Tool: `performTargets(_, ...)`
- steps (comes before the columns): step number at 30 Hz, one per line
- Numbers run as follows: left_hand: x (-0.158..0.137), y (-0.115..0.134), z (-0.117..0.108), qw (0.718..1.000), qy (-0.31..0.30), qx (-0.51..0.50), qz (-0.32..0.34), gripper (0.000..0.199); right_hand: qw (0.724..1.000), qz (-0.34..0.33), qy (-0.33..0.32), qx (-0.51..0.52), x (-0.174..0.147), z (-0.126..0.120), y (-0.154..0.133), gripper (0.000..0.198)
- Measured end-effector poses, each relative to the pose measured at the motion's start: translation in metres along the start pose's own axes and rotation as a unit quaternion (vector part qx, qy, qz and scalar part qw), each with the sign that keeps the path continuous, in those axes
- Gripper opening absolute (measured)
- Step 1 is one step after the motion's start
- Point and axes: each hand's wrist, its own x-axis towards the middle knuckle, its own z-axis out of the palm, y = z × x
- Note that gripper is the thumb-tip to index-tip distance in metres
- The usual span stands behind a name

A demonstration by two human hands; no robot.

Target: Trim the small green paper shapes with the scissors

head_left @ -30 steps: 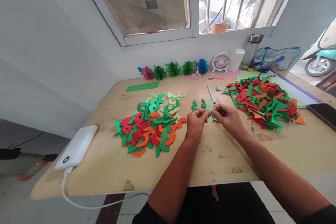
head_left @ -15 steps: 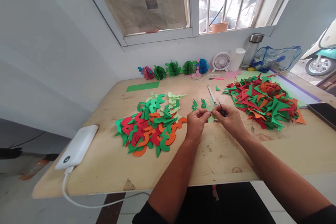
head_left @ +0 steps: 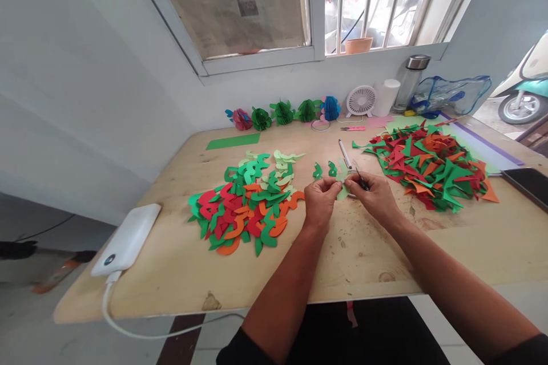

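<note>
A pale green paper piece (head_left: 342,193) is pinched between my two hands over the middle of the table. My left hand (head_left: 319,199) is closed, thumb and forefinger on the paper's left side. From the right, my right hand (head_left: 377,197) pinches the same paper, and a dark slim pointed tool (head_left: 363,181) sticks up from its fingers; its kind is partly hidden. Just beyond the fingers lie two small dark green paper cutouts (head_left: 333,169) and a white pen (head_left: 345,154). A pale ring-shaped thing shows partly under the right fingers.
A heap of curved paper cutouts (head_left: 252,205) lies to the left, a pile of pointed paper scraps (head_left: 436,165) to the right. Several paper turtles (head_left: 282,112), a small fan (head_left: 362,101) and a glass bottle (head_left: 410,85) line the wall. A power bank (head_left: 128,236) sits near the left edge.
The pale green paper has turned or tilted slightly between my fingers. Both hands stay in nearly the same place.
</note>
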Motion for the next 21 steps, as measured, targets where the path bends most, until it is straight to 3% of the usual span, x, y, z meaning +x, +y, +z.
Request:
performTargets(12,-0.001,0.002,0.000,1.000,0.009,0.010,0.002,0.009,0.999,0.015,-0.006,0.034,0.001,0.001,0.003,0.022)
performTargets(21,0.002,0.005,-0.002,1.000,0.023,0.009,0.010,0.009,0.999,0.007,0.033,-0.015,0.000,-0.003,-0.010,0.024)
